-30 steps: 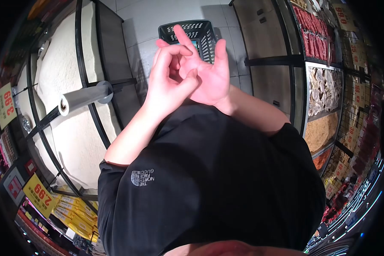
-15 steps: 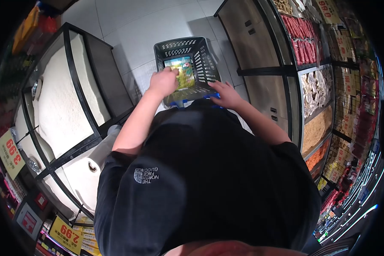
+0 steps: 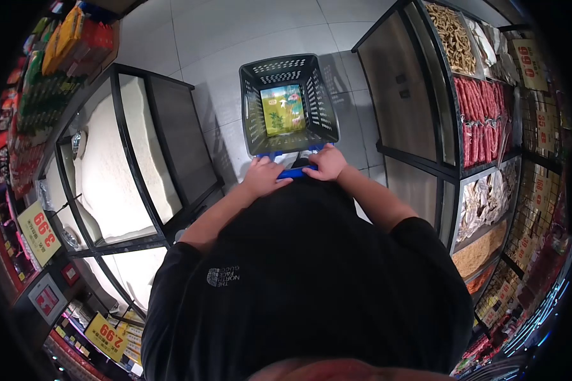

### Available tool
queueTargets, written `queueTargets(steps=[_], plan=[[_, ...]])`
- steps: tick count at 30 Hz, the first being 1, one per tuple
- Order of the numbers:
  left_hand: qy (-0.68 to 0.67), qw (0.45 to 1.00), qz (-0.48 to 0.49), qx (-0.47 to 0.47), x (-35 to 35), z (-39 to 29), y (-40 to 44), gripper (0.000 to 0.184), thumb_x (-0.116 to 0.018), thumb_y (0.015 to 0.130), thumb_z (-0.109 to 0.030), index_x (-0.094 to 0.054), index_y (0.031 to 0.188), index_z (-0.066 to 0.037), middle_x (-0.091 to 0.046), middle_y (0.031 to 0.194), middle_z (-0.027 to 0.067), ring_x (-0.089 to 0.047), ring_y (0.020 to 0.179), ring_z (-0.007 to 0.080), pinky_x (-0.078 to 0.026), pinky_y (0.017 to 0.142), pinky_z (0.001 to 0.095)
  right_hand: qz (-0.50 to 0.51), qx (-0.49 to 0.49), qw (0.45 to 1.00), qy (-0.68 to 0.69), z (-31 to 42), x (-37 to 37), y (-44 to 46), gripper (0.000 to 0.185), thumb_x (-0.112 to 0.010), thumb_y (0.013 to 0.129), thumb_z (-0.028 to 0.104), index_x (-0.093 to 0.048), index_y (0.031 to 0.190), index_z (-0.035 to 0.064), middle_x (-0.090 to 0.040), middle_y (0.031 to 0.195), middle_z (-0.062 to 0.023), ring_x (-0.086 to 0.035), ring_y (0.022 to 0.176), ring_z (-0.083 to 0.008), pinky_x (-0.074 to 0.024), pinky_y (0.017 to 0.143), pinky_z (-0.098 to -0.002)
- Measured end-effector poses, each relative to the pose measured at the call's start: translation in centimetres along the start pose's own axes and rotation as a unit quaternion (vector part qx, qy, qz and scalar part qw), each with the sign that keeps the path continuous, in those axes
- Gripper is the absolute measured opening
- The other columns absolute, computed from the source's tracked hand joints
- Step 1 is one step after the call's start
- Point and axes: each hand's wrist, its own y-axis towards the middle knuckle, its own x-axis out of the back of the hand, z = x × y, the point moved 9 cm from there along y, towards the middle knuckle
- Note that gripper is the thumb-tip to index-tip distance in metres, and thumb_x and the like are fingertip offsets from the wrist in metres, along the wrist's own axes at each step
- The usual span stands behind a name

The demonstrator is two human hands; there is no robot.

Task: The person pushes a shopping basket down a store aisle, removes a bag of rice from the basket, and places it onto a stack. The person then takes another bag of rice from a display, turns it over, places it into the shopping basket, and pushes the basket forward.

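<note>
A dark grey shopping cart basket (image 3: 248, 111) with perforated walls stands in front of my body. A flat green and yellow package (image 3: 284, 111) with printed pictures lies on its bottom. The blue cart handle (image 3: 292, 173) runs across the near side. My left hand (image 3: 264, 177) is closed round the handle's left part. On the right part, my right hand (image 3: 326, 163) grips the same handle, fingers curled over it.
On the left stands a black-framed bin of white grain (image 3: 117, 171) with a yellow price sign (image 3: 39, 233). To the right, a wooden cabinet (image 3: 403, 82) borders compartments with red sausages (image 3: 481, 120) and dried goods (image 3: 487, 202). Grey tiled floor (image 3: 248, 28) stretches ahead.
My left hand has come back from above the basket to the handle, and my right hand has closed on it. The package in the basket is now uncovered. The surrounding bins have shifted in view.
</note>
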Motion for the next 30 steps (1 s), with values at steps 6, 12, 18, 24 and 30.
queueTargets(steps=[6,12,18,24,30], plan=[[-0.025,0.997,-0.034,0.069,4.2,1.0,8.9,0.023,-0.064,0.085,-0.020,-0.062,0.105,-0.009,-0.072,0.099,0.0147,-0.068,0.094,0.0362,-0.053,0.082,0.0488,0.008,0.099,0.995,-0.015,-3.6,6.7,8.7,0.050,-0.070,0.080,0.057,-0.069,0.101,0.0113,-0.067,0.079,-0.0094,-0.067,0.077,-0.0328,-0.0458,0.079,-0.0436],[-0.074,0.980,0.027,0.182,6.6,6.2,16.3,0.022,-0.057,0.088,-0.017,-0.063,0.106,-0.007,-0.074,0.092,0.0183,-0.073,0.087,0.0399,-0.057,0.079,0.0522,0.060,0.036,0.979,-0.193,-7.4,7.1,15.6,0.012,-0.065,0.084,0.023,-0.066,0.091,0.0135,-0.069,0.085,-0.0039,-0.069,0.082,-0.0256,-0.0503,0.081,-0.0395],[-0.108,0.973,0.076,0.191,10.7,12.0,20.7,0.029,-0.050,0.093,-0.019,-0.066,0.112,-0.005,-0.074,0.099,0.0209,-0.073,0.094,0.0375,-0.057,0.083,0.0523,0.293,-0.006,0.932,-0.213,-10.4,8.0,25.0,0.017,-0.067,0.086,0.026,-0.073,0.097,0.0153,-0.076,0.098,-0.0074,-0.073,0.097,-0.0272,-0.0543,0.085,-0.0411],[-0.119,0.968,0.061,0.213,16.1,18.2,25.2,0.030,-0.051,0.093,-0.023,-0.071,0.104,-0.004,-0.075,0.101,0.0215,-0.073,0.096,0.0380,-0.058,0.085,0.0502,0.436,-0.013,0.880,-0.189,-12.7,10.8,35.2,0.038,-0.082,0.074,0.036,-0.072,0.105,0.0168,-0.073,0.097,-0.0072,-0.072,0.098,-0.0312,-0.0564,0.089,-0.0454],[-0.135,0.952,0.057,0.268,20.7,25.3,29.4,0.035,-0.055,0.090,-0.029,-0.075,0.108,-0.006,-0.075,0.102,0.0206,-0.073,0.098,0.0374,-0.058,0.086,0.0497,0.079,0.027,0.995,0.045,-14.0,19.3,44.5,0.036,-0.077,0.078,0.026,-0.066,0.110,0.0130,-0.069,0.107,-0.0104,-0.068,0.106,-0.0352,-0.0571,0.082,-0.0448]])
